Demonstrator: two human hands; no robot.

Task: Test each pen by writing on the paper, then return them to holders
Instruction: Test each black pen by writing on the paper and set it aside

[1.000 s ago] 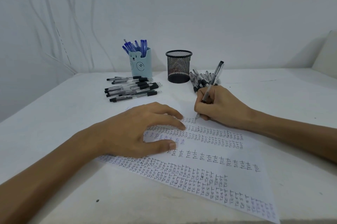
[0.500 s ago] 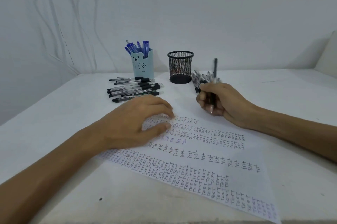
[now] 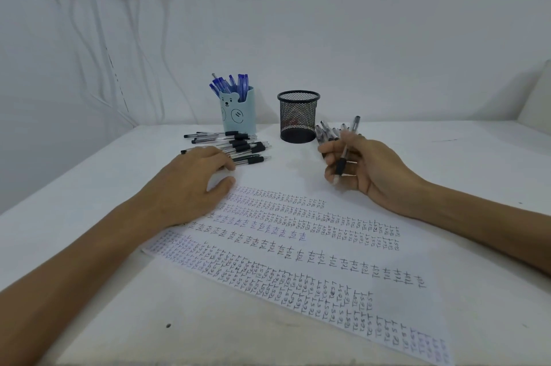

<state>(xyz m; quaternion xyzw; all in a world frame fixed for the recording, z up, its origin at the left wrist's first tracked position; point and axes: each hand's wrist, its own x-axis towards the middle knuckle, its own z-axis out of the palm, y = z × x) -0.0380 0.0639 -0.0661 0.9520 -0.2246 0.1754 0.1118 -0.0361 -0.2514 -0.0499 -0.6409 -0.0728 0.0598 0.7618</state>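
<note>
Right of centre in the frame, the pen (image 3: 340,164) stands nearly upright in my right hand (image 3: 369,169). My fingers curl round its black grip, tip down and clear of the paper (image 3: 298,249), so I judge this one tested and due for a holder. The black mesh holder (image 3: 298,116) stands just behind, beside the loose pens (image 3: 329,130) beyond my knuckles. Left of centre, my left hand (image 3: 193,184) lies relaxed and holds nothing. Its fingertips sit near the paper's far corner beside the heap of black pens (image 3: 238,145), probably to fetch the next. The blue bear holder (image 3: 238,115), upper centre, carries blue pens.
</note>
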